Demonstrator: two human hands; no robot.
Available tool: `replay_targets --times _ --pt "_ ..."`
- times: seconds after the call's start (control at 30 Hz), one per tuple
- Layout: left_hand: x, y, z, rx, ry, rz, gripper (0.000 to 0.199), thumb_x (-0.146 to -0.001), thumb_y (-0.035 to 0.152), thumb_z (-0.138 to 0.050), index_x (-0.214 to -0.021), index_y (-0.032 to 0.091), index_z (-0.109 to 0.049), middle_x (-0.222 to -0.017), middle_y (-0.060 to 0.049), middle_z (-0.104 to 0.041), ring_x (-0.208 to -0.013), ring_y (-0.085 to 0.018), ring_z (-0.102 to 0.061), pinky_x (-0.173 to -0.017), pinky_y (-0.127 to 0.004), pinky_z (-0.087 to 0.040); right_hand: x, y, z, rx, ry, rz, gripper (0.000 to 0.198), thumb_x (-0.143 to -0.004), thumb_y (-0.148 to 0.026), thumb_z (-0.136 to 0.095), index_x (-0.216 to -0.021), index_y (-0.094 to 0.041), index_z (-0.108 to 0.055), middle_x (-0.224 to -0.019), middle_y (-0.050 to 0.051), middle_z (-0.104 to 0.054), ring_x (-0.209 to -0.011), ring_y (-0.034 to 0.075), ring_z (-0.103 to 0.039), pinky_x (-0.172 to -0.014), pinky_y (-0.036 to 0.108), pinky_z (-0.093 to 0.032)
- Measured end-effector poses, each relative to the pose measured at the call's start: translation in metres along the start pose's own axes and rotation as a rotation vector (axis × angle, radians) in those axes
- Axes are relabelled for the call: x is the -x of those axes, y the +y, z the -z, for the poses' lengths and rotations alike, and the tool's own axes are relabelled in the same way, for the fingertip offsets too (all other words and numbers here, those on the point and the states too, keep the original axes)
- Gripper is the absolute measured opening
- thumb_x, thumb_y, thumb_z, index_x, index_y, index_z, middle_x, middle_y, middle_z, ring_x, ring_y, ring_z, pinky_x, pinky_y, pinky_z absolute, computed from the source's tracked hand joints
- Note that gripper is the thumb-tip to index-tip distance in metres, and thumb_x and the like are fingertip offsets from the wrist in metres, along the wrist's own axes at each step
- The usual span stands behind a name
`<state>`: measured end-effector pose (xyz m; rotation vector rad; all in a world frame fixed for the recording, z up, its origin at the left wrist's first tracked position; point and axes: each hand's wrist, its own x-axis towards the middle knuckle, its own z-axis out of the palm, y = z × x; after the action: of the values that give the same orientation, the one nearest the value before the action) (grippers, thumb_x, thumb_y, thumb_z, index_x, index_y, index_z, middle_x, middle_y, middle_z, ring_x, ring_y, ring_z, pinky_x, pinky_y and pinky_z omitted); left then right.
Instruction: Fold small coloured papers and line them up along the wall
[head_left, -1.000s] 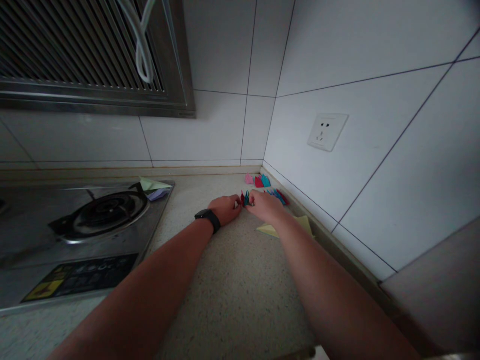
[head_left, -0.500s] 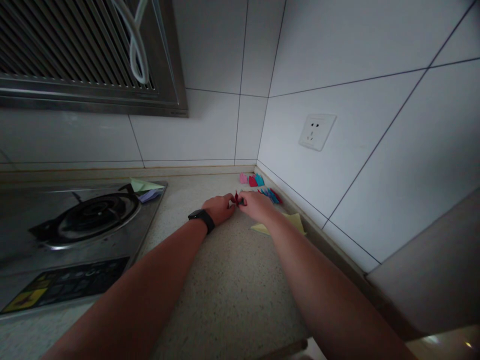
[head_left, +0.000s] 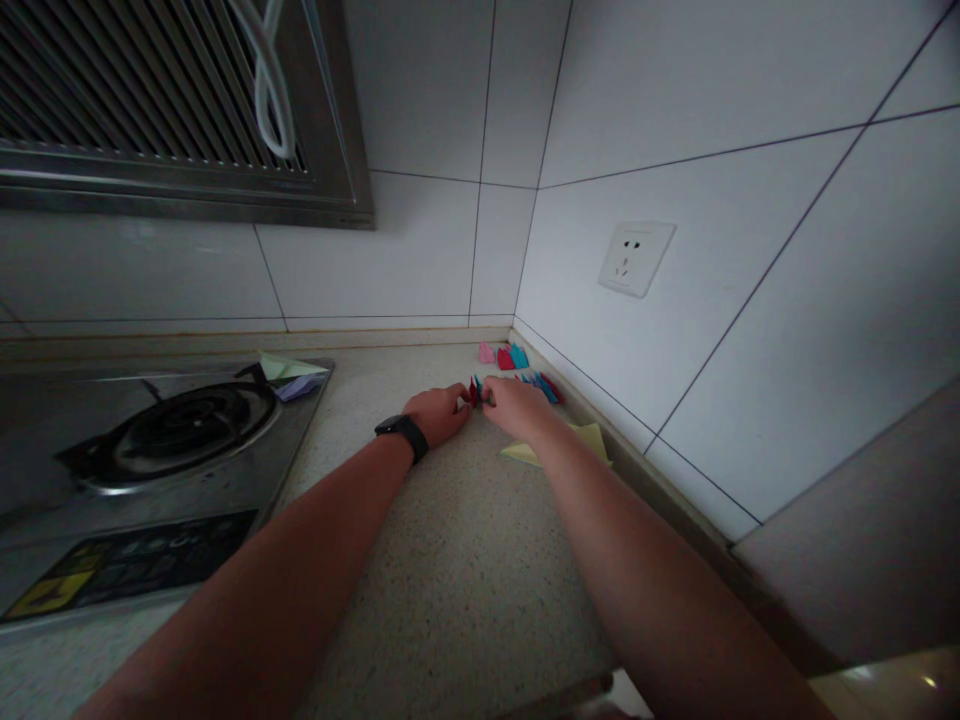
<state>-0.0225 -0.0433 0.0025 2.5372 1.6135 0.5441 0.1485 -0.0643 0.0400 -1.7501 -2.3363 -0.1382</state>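
On the speckled countertop, my left hand point(head_left: 437, 415) has its fingertips closed on a small red folded paper piece point(head_left: 472, 390), which points upward. Right against it shows a sliver of blue folded paper point(head_left: 479, 384), pinched by the fingers of my right hand point(head_left: 515, 405). Whether the two pieces are joined is too small to tell. Beyond my hands lie a pink folded piece point(head_left: 487, 353), a red one point(head_left: 506, 359) and a turquoise one point(head_left: 519, 356). A row of blue and red folded pieces point(head_left: 546, 387) sits just past my right hand, partly hidden by it.
Yellow paper point(head_left: 592, 440) lies partly under my right forearm. Pale green paper point(head_left: 281, 367) and purple paper point(head_left: 300, 387) rest on the edge of the gas stove point(head_left: 281, 480) at left. Tiled walls meet behind the counter, with a socket point(head_left: 637, 258) on the right one.
More of the blue paper now shows beside the red piece, and the fingers of my right hand have shifted slightly to the right. The other papers lie as before.
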Motion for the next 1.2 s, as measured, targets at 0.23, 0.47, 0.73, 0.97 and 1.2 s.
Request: replay_targets --times 0.23,0.47,0.73,0.97,1.2 --pt "0.000 0.000 0.000 0.004 0.001 -0.015 0.031 -0.087 0.041 -0.042 -0.109 0.027 -0.058 -0.084 -0.004 -0.068 -0.074 -0.018 -0.062 -0.062 -0.026 -0.040 -0.001 0.007 -0.004 -0.025 0.037 -0.026 0.018 -0.079 -0.031 -0.057 -0.095 -0.025 -0.060 -0.092 0.002 -0.067 -0.082 0.019 -0.060 -0.063 0.026 -0.036" --pt "0.001 0.000 0.001 0.008 -0.016 -0.069 0.028 -0.085 0.037 -0.044 -0.105 0.027 -0.060 -0.084 -0.002 -0.068 -0.074 -0.018 -0.061 -0.062 -0.027 -0.040 -0.002 0.010 -0.004 -0.067 0.052 -0.103 0.016 -0.080 -0.032 -0.054 -0.091 -0.024 -0.061 -0.088 0.003 -0.067 -0.082 0.019 -0.060 -0.063 0.026 -0.037" --pt "0.002 0.001 0.002 0.013 -0.015 -0.071 0.029 -0.085 0.038 -0.044 -0.107 0.028 -0.060 -0.084 -0.002 -0.068 -0.076 -0.018 -0.062 -0.062 -0.027 -0.040 -0.002 0.008 -0.005 -0.083 -0.001 -0.109 0.015 -0.078 -0.032 -0.056 -0.088 -0.025 -0.065 -0.089 0.003 -0.068 -0.083 0.020 -0.061 -0.065 0.027 -0.039" --pt "0.001 -0.001 0.001 0.020 -0.010 -0.087 0.029 -0.085 0.039 -0.043 -0.106 0.028 -0.060 -0.083 -0.001 -0.068 -0.075 -0.018 -0.062 -0.061 -0.027 -0.040 -0.004 0.012 -0.006 -0.105 0.041 -0.124 0.012 -0.078 -0.030 -0.057 -0.086 -0.025 -0.063 -0.086 0.003 -0.069 -0.083 0.020 -0.062 -0.064 0.026 -0.039" --pt "0.001 -0.002 0.000 0.031 -0.010 -0.092 0.029 -0.085 0.038 -0.044 -0.107 0.028 -0.060 -0.085 -0.002 -0.068 -0.074 -0.018 -0.062 -0.061 -0.027 -0.040 -0.006 0.015 -0.006 -0.155 0.091 -0.174 0.018 -0.086 -0.032 -0.047 -0.092 -0.023 -0.062 -0.091 0.007 -0.069 -0.088 0.020 -0.062 -0.068 0.027 -0.041"
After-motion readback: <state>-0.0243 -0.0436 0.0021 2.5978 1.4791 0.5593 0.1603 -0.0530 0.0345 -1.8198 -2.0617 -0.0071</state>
